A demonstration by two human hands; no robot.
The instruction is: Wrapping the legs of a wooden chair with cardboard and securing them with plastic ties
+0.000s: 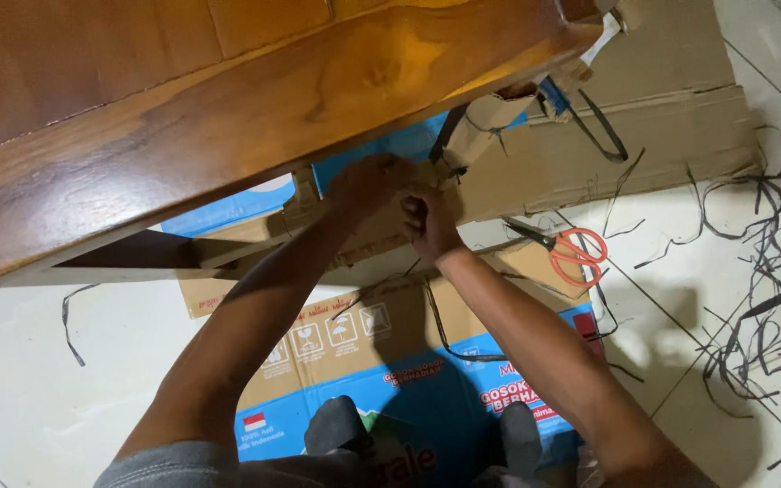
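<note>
Orange-handled scissors (571,253) beside loose black strapping scraps (775,271)

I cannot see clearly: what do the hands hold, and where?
Both the left hand and right hand grip the cardboard wrap on the furniture leg, at its lower end.

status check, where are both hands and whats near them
Left hand pressed on cardboard wrap. Right hand fisted on black strap. Scissors lie apart, right side.

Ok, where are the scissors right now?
The orange-handled scissors lie on the flattened cardboard, right of the right hand, near the black strap scraps.
</note>
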